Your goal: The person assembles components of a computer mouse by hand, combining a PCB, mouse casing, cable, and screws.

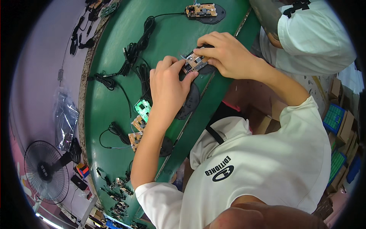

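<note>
A tan circuit board [196, 62] with dark and metal parts sits over a black mouse base [207, 69], both held between my two hands above the green bench. My left hand [167, 82] grips the board's left and near edges with thumb and fingers. From the far right side, my right hand [230, 55] closes its fingers and thumb on the same board. Fingers cover parts of the board and base, so how they fit together is hidden. Beneath my left hand lies another black mouse base [189, 102]. Close to my left forearm are a green-lit board [143, 110] and a tan board [135, 140].
Black bundled cables [131, 57] run along the green bench [110, 95]. A board on a black base [202, 12] lies at the far end. Another person's white sleeve [312, 30] is at upper right. A fan [46, 171] stands left; cardboard boxes [339, 126] are stacked right.
</note>
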Available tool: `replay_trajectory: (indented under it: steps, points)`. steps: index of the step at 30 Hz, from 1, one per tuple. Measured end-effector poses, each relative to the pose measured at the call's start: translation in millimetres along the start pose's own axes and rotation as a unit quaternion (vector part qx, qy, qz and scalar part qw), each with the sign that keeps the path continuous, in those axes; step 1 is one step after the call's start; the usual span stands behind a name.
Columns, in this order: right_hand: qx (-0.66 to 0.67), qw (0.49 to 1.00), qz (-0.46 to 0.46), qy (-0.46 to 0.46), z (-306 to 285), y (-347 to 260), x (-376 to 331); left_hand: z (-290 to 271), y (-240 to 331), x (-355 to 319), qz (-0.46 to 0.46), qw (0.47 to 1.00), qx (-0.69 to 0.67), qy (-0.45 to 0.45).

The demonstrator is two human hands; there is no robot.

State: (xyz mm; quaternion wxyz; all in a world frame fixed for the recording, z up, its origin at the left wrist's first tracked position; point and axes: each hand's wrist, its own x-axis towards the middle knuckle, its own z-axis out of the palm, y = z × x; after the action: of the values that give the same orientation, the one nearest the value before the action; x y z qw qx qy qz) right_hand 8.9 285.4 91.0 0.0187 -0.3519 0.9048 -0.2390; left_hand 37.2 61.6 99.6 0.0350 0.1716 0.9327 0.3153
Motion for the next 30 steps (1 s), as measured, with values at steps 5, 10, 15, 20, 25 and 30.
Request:
replay_trajectory:
  steps: [5,10,15,20,25,30]
  points:
    - [0.003,1.000,0.001,0.028,1.7,2.3,-1.1,-1.4,4.1,4.1,0.011,0.999,0.032,-0.005]
    - [0.007,1.000,0.004,0.017,3.3,4.3,1.6,0.3,-0.6,6.0,0.045,0.997,0.060,0.001]
    - [-0.016,0.999,0.035,0.004,1.5,-8.6,-5.6,2.5,-2.1,1.7,0.062,0.996,0.052,0.026]
    - [0.028,0.999,0.038,0.000,-0.6,0.7,-3.2,-1.2,0.9,6.3,0.023,0.999,0.024,0.013]
    - [0.025,0.999,0.044,-0.001,0.1,0.5,-3.7,0.1,3.3,6.3,0.015,0.999,0.043,0.001]
    - [0.022,0.999,0.049,-0.007,1.6,1.9,0.2,-0.4,-1.5,7.7,0.017,0.998,0.055,-0.003]
